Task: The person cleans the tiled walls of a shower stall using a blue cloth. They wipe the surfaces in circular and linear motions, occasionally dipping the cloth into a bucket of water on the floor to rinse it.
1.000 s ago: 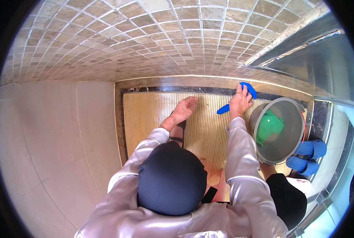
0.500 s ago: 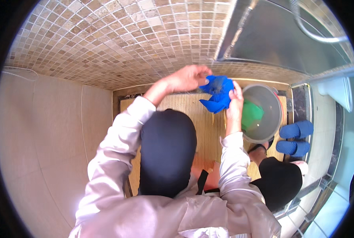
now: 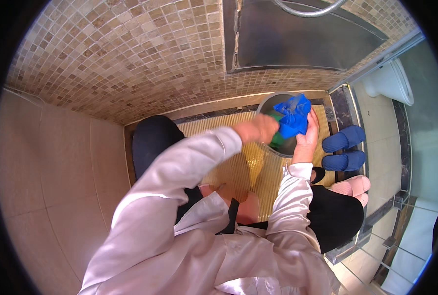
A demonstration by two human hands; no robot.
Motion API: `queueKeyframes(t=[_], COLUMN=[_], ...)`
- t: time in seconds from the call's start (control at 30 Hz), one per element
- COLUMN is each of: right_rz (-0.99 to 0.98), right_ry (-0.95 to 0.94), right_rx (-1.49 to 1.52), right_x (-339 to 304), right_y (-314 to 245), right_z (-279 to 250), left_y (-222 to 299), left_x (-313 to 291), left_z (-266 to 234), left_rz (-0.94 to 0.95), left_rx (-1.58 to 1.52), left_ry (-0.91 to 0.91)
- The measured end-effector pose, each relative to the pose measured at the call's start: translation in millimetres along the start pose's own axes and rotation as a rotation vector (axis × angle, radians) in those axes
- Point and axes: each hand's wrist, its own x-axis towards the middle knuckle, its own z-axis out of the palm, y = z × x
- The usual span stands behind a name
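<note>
My right hand [image 3: 309, 135] holds a crumpled, thin blue sheet [image 3: 293, 120], its fingers curled round the sheet's right side. Whether it is cloth or plastic I cannot tell; a greyish, hair-like smudge shows on its upper part. Just left of the sheet is my left hand [image 3: 258, 129], blurred by motion, so its fingers do not show clearly. Both hands are over a round grey bucket [image 3: 286, 149]. Inside the bucket is a green thing [image 3: 277, 140], mostly covered by the hand and sheet.
A ribbed yellowish mat [image 3: 224, 162] lies under the bucket. Right of it are blue slippers [image 3: 344, 139] and pink slippers [image 3: 359, 187]. A mosaic-tiled wall [image 3: 155, 54] with a dark panel [image 3: 297, 42] rises ahead. A metal hose [image 3: 310, 14] hangs there; a white toilet [image 3: 393, 81] stands far right.
The blue sheet has moved right, from beside the bucket to over it, with my right hand. My left hand has swung right and down toward the bucket. The view has shifted too.
</note>
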Motion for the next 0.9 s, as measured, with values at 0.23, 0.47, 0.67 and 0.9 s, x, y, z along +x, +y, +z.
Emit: queueKeyframes(t=[0.23,0.47,0.67,0.9], right_rz=[0.061,0.136,0.254,-0.089], right_ry=[0.088,0.16,0.325,0.062], right_rx=[-0.032,-0.16,-0.659,-1.776], right_x=[-5.7,-4.9,-27.2,-66.4], right_y=[-13.7,14.3,61.7,88.7], right_z=[-37.3,-55.5,-56.2,-54.9], left_y=[35.1,26.5,20.0,33.0], left_x=[15.5,13.5,-10.4,-35.2], left_z=[140.2,151.7,147.0,117.8], left_rz=[0.07,0.037,0.011,-0.031], left_rx=[-0.069,-0.052,-0.098,-0.124], left_ry=[0.22,0.33,0.175,-0.194])
